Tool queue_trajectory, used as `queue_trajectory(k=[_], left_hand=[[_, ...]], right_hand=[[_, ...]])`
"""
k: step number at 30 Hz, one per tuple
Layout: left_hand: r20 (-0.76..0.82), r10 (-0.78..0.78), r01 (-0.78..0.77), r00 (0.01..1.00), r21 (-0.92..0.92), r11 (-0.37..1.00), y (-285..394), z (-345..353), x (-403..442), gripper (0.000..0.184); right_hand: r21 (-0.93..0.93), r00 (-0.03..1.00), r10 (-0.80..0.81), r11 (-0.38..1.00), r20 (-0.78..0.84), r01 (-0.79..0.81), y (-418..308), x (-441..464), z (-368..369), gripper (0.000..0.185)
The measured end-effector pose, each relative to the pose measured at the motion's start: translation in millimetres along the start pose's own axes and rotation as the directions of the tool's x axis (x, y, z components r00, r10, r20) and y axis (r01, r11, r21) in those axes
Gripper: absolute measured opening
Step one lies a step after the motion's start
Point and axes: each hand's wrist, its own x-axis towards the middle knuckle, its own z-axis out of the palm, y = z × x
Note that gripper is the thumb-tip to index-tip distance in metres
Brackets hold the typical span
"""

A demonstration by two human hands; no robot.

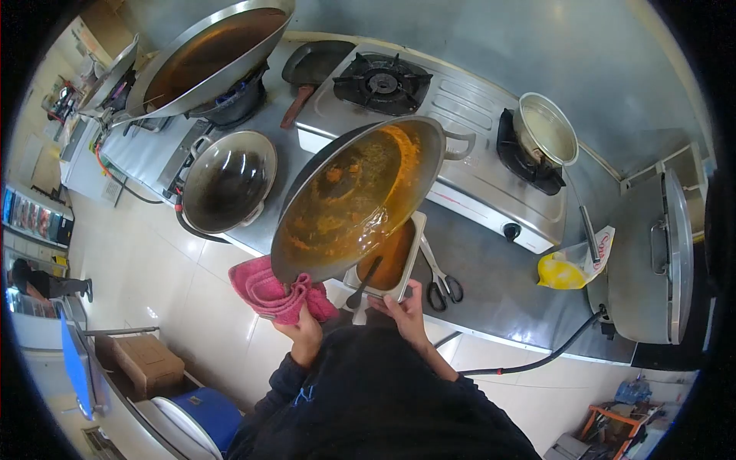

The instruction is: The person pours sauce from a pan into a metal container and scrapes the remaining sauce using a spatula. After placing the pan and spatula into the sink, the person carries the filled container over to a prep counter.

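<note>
A wok (pixel 337 199) with orange, oily liquid hangs tilted toward me over a rectangular metal pan (pixel 418 230). My left hand (pixel 304 331) is closed around a folded pink cloth (pixel 264 290), which covers the near side of the wok where its grip is hidden. Brown-orange sauce fills the visible part of the pan. My right hand (pixel 406 316) grips the pan's near edge, fingers partly out of sight. A dark-handled utensil (pixel 366 282) leans in the sauce, its lower end hidden. Just right of the pan lie scissors (pixel 438 280) with black handles.
Behind the wok stands a two-burner gas stove (pixel 460 146) with a saucepan (pixel 546 130) on its right burner. An empty wok (pixel 230 182) and a large wok (pixel 207 65) are at left. A yellow bag (pixel 563 270) and a black hose (pixel 537 366) are at right.
</note>
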Motion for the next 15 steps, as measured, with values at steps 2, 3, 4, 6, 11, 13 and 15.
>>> queue_trajectory(k=[2,3,4,6,11,13,15], left_hand=[[0.005,-0.010,0.010,1.000,0.005,1.000,0.6,1.3,1.0,0.020],[0.009,-0.025,0.025,1.000,0.015,1.000,2.0,2.5,1.6,0.021],[0.013,-0.040,0.040,0.999,0.027,0.999,3.1,2.7,2.4,0.021],[-0.029,-0.114,0.115,0.993,0.046,0.992,0.5,2.4,4.3,0.023],[-0.108,-0.247,0.241,0.963,-0.065,0.968,4.2,7.7,11.9,0.020],[-0.170,-0.284,0.269,0.944,-0.106,0.957,5.3,7.9,16.6,0.019],[-0.241,-0.376,0.341,0.895,-0.177,0.923,4.8,6.6,21.9,0.017]], right_hand=[[-0.001,1.000,0.000,1.000,0.002,0.000,-0.1,-0.1,-0.4,0.038],[0.000,1.000,-0.009,1.000,0.008,0.009,0.1,0.2,-1.7,0.038],[0.002,1.000,-0.017,1.000,0.014,0.017,0.7,0.2,-2.1,0.039],[0.001,1.000,-0.023,1.000,0.013,0.023,0.0,-0.1,-0.3,0.038],[-0.026,1.000,-0.014,1.000,-0.013,0.013,-1.2,-1.0,0.3,0.037],[-0.043,1.000,0.001,0.999,-0.021,-0.002,-3.8,-1.0,1.0,0.037],[-0.061,0.999,0.018,0.998,-0.031,-0.020,-5.8,-2.1,2.9,0.037]])
